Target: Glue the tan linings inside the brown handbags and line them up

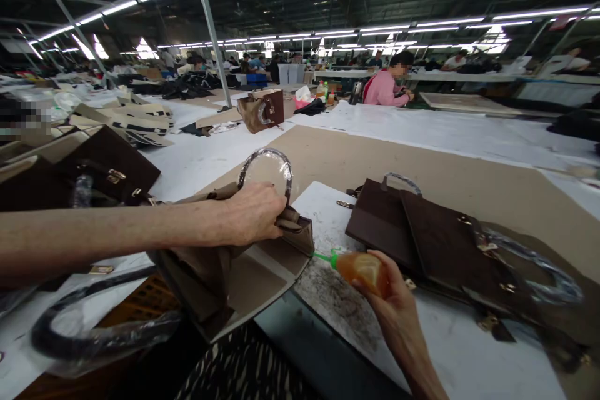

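A brown handbag [267,275] lies tilted at the table's near edge, its plain panel facing up. My left hand [255,212] is closed on the bag's upper part, beside a plastic-wrapped handle [288,169]; its fingertips are partly hidden. In my right hand [391,290] is a glue bottle [360,272] of clear plastic with amber liquid inside. Its thin green nozzle points left, and the tip meets the corner edge of the bag. A second wrapped handle [107,337] hangs toward the lower left.
Dark brown bags [440,237] lie on the right, with more bags [107,162] at far left. A finished-looking handbag [262,109] stands further back near a metal post [210,25]. Across the table sits a person in pink [385,86]. A yellow crate [140,300] is below left.
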Motion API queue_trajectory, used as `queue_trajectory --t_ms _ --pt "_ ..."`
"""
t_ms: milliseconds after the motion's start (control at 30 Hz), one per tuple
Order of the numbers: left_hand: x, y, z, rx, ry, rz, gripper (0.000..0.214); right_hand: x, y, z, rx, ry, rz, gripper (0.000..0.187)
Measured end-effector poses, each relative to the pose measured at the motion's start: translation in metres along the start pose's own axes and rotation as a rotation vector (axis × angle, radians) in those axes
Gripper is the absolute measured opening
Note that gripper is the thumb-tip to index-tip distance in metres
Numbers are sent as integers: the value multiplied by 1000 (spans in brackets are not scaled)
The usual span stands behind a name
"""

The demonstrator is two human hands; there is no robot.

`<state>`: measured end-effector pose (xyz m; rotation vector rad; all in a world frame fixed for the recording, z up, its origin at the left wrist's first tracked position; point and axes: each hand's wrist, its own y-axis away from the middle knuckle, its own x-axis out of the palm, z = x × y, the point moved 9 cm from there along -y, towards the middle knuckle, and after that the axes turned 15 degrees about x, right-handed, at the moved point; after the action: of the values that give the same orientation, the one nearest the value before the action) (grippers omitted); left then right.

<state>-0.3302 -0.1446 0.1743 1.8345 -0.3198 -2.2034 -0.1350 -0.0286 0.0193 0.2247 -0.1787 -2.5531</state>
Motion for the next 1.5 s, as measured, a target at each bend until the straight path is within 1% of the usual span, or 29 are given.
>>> queue_trajectory --t_ms 67,133,267,367,467,633,700,800,900,1000,1167,1367,1500 --pt "3 5 3 -7 16 -59 29 3 -3 0 7 -1 -5 56" --pt "11 11 5 -17 47 -90 30 4 -5 1 3 9 -23 56" --pt "31 19 2 -4 115 -99 26 4 -10 -3 18 59 -61 57" --pt "38 21 -4 55 143 -121 23 2 -14 -7 38 10 -69 58" --pt "36 21 -3 72 156 -131 23 2 -18 -7 37 -35 -67 57" --pt "28 14 16 26 134 -83 20 6 -28 2 15 -37 -60 58" --pt "23 10 21 35 118 -91 21 9 -30 7 2 -16 -66 57" --pt "20 4 23 60 115 -97 22 14 -29 13 -8 21 -74 55" --pt "22 3 22 62 120 -76 22 16 -28 15 -7 52 -70 54" --pt "25 4 21 61 132 -56 22 15 -28 11 10 56 -52 53" --pt "30 11 22 40 174 -61 20 10 -30 -5 70 17 -14 53" --pt "34 16 20 52 202 -91 17 12 -26 -21 151 -87 36 55" --pt "37 17 19 61 196 -99 19 15 -21 -28 206 -132 77 53"
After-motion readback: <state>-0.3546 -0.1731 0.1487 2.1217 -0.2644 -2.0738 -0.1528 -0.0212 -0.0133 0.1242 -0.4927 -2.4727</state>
